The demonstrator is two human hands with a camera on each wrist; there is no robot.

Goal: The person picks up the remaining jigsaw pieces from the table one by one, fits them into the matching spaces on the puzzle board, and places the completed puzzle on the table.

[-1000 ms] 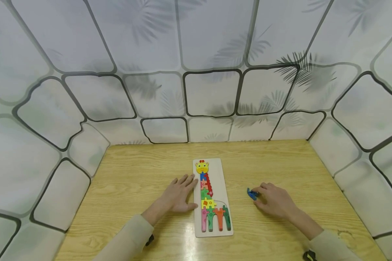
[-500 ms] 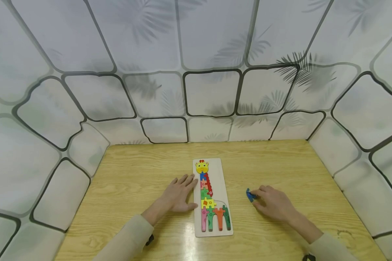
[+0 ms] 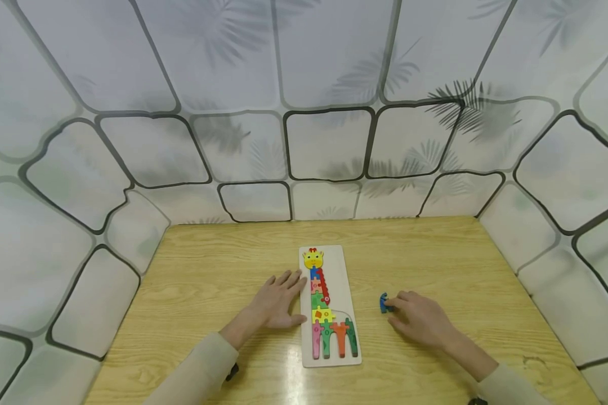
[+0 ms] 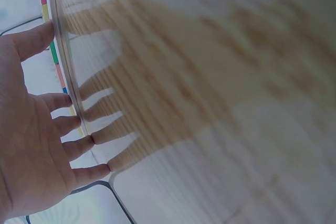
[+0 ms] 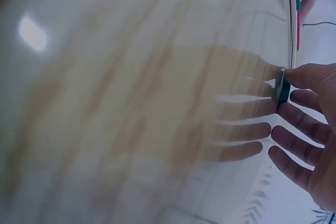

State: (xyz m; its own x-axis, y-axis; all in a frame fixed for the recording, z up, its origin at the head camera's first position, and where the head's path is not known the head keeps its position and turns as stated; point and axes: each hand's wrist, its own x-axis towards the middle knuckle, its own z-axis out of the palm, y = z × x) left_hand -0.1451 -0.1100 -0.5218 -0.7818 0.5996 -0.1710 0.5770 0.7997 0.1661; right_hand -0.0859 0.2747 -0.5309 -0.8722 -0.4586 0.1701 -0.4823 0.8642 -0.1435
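A giraffe puzzle board [image 3: 336, 275] lies upright in the middle of the table, with colourful pieces set in it from the yellow head [image 3: 313, 259] to the legs. An outlined bare area shows right of the yellow body piece. My left hand [image 3: 278, 304] rests spread, its fingertips and thumb at the board's left edge; the left wrist view shows the same palm [image 4: 37, 135]. To the right of the board, my right hand [image 3: 420, 318] pinches a blue puzzle piece [image 3: 383, 302] at the tabletop. In the right wrist view this piece [image 5: 284, 92] sits between thumb and fingers.
The wood-grain table [image 3: 223, 253] stretches around the board on all sides. Pale curtain-like walls [image 3: 329, 146] with a stone pattern enclose it at the back, left and right.
My right hand has slid slightly left and a little nearer with the blue puzzle piece, which has turned to stand more upright in the view. My left hand and the board have stayed put.
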